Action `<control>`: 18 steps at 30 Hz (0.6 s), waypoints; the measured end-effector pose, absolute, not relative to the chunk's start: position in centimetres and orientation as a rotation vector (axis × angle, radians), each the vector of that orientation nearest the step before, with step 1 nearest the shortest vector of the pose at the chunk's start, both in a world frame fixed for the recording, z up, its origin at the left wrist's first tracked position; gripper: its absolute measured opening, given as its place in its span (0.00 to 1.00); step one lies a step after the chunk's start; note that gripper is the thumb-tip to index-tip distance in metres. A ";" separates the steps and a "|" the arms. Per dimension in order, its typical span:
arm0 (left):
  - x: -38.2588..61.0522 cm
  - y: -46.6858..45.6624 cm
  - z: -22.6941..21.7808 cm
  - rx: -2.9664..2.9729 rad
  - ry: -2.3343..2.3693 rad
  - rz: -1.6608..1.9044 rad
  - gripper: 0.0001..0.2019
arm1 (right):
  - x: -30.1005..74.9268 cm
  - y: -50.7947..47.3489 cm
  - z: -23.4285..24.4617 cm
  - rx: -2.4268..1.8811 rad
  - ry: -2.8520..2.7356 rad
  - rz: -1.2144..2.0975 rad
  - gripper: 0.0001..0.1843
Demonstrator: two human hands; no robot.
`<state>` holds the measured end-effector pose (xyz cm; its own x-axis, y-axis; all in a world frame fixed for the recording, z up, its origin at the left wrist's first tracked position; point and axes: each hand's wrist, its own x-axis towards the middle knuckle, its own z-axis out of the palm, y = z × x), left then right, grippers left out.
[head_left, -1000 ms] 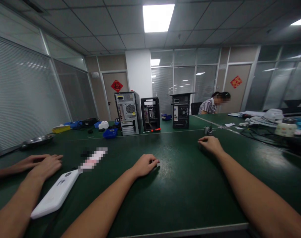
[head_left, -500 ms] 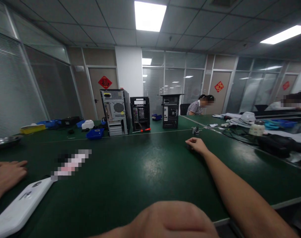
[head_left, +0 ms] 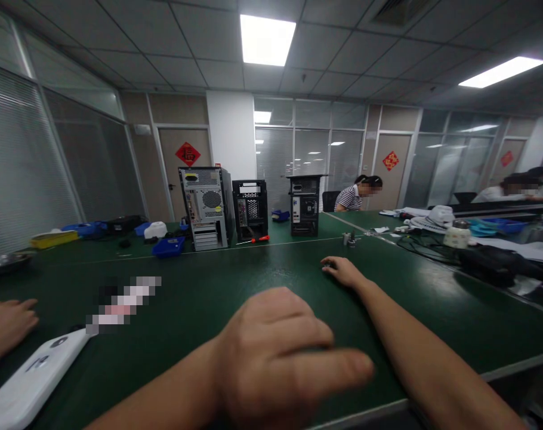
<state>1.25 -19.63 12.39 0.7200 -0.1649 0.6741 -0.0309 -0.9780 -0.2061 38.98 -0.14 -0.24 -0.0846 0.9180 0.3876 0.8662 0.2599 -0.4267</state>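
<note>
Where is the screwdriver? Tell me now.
In the head view, the screwdriver lies just left of centre on the green table, at the foot of the middle computer case.

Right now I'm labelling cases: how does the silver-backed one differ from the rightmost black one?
The silver-backed case has a pale metal back; the rightmost black case is mostly dark. The silver-backed case looks taller and wider here than the black case. A flat dark panel overhangs the black case's top, but not the silver-backed case's. Both stand upright on the green table.
</note>
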 end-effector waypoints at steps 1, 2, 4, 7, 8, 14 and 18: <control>1.2 -17.9 12.1 -2.745 0.127 -1.053 0.15 | 37.9 -0.1 0.0 -1.574 -1.993 0.079 0.18; 0.9 -16.0 11.4 -2.732 0.002 -1.021 0.14 | 36.7 -0.1 0.2 -1.532 -2.032 0.048 0.19; -0.1 -11.9 9.2 -2.711 -0.366 -0.917 0.11 | 33.4 -0.5 0.9 -1.445 -2.114 0.013 0.21; -2.1 -7.1 4.7 -2.619 -1.021 -0.782 0.15 | 27.4 -1.7 1.9 -1.306 -2.284 -0.013 0.26; -2.7 -6.1 3.5 -2.636 -1.145 -0.703 0.18 | 25.4 -2.3 2.0 -1.239 -2.353 -0.030 0.27; -3.9 -5.1 1.1 -2.764 -1.388 -0.680 0.21 | 18.0 -5.6 1.3 -0.979 -2.567 -0.101 0.22; -3.5 -5.7 1.6 -2.896 -1.345 -0.697 0.17 | 17.6 -6.2 0.6 -1.035 -2.496 -0.059 0.25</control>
